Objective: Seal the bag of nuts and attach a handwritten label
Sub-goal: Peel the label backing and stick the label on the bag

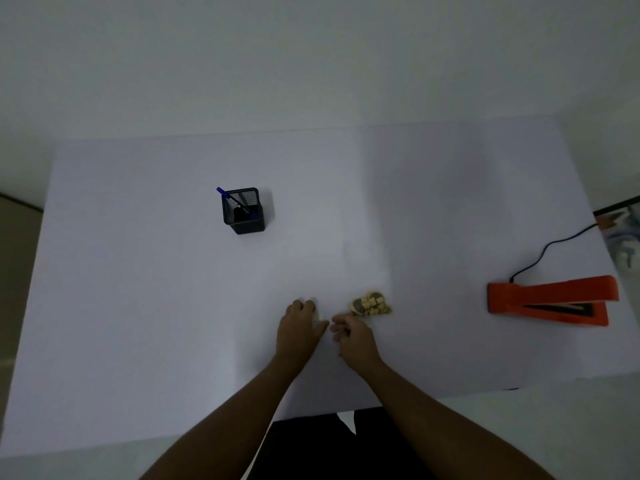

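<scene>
Up close, our left hand (pixel 300 327) lies flat with fingers spread on the white desk (pixel 138 306), pressing something pale we cannot make out. Our right hand (pixel 351 336) is loosely curled; whether it pinches anything, we cannot tell. The bag of nuts (pixel 371 304) lies just beyond it, its clear plastic hard to see. Bare desk spreads toward the pen holder (pixel 244 211); the orange sealer (pixel 550 301) sits near the right edge.

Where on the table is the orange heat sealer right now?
In the head view, the orange heat sealer sits at the table's right edge, well right of the nuts, its black cord trailing off behind.
</scene>
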